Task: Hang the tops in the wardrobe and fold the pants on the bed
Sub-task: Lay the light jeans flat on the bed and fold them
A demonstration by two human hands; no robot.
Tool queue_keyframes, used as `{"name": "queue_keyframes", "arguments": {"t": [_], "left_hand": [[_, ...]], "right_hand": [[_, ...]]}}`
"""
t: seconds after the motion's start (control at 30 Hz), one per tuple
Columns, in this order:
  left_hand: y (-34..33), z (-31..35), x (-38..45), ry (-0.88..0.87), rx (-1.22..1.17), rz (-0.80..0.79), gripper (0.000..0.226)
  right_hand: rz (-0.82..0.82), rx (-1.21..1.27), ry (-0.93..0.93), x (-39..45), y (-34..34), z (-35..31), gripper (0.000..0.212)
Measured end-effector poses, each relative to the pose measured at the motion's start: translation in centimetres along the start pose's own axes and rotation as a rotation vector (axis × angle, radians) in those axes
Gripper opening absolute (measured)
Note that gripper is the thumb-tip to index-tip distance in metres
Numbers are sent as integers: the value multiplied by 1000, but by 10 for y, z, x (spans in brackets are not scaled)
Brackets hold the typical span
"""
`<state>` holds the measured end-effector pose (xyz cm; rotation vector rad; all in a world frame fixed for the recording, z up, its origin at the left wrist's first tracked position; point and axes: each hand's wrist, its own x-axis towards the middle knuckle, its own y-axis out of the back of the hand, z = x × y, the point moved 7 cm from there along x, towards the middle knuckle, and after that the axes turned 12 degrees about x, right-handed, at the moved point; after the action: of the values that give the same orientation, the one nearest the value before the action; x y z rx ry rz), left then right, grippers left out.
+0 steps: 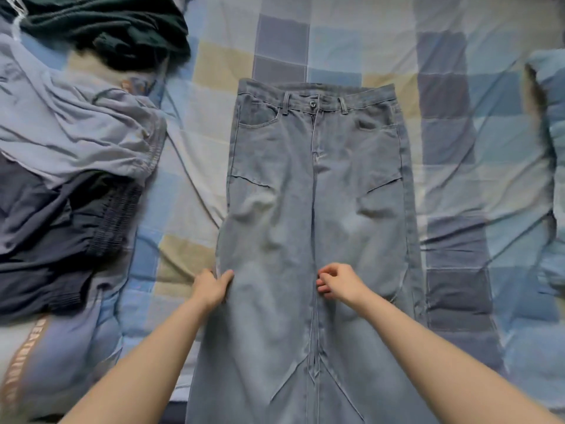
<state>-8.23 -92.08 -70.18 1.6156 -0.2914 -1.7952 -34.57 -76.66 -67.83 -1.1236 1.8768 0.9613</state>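
Observation:
A pair of light blue jeans (315, 191) lies flat on the bed, front side up, waistband at the far end and legs running toward me. My left hand (211, 287) grips the outer edge of the left leg about knee height, thumb on top of the denim. My right hand (336, 281) hovers over the centre seam between the legs, fingers loosely curled and holding nothing that I can see.
The checked blue, grey and yellow bed sheet (458, 148) covers the bed. A pile of clothes sits at the left: a dark green garment (107, 29), a pale lilac one (76, 123) and dark navy pants (55, 234). A blue pillow (550, 166) lies at the right edge.

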Motion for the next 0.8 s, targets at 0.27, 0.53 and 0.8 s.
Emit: {"name": "queue_keyframes", "arguments": {"t": [0.27, 0.53, 0.8], "left_hand": [[24, -30, 8, -86, -385, 318, 20], [30, -16, 41, -46, -516, -44, 47], [46, 68, 96, -183, -504, -131, 50]], "right_hand": [[14, -376, 133, 19, -42, 2, 45], [213, -489, 613, 54, -39, -154, 25], [201, -497, 763, 140, -87, -321, 30]]}}
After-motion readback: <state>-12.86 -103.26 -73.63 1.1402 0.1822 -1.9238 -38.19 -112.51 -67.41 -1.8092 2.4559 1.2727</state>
